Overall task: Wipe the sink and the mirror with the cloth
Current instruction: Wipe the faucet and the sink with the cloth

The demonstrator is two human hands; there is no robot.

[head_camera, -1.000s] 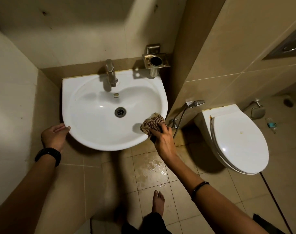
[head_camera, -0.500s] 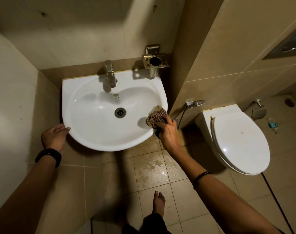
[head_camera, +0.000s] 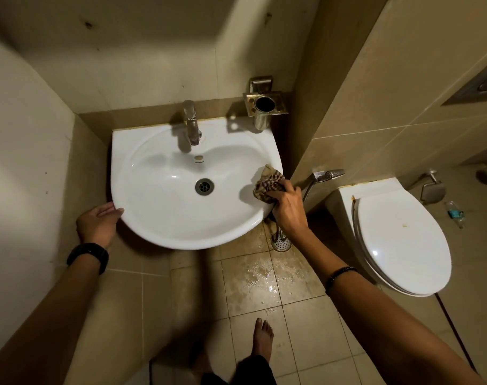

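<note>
A white wall-hung sink (head_camera: 159,173) with a chrome tap (head_camera: 191,126) and a round drain (head_camera: 205,186) fills the middle of the view. My right hand (head_camera: 288,207) grips a bunched brown checked cloth (head_camera: 268,183) and presses it on the sink's right rim. My left hand (head_camera: 99,223), with a black watch on the wrist, rests flat against the sink's left front edge, fingers apart, holding nothing. No mirror is in view.
A metal cup holder (head_camera: 264,104) hangs on the wall behind the sink's right corner. A closed white toilet (head_camera: 398,240) stands to the right, with a spray hose (head_camera: 330,175) between it and the sink. The floor tiles (head_camera: 267,276) below are wet. My bare foot (head_camera: 261,340) stands there.
My right hand has slid the cloth along the sink's right rim, from the front right toward the back. My left hand has stayed on the left edge.
</note>
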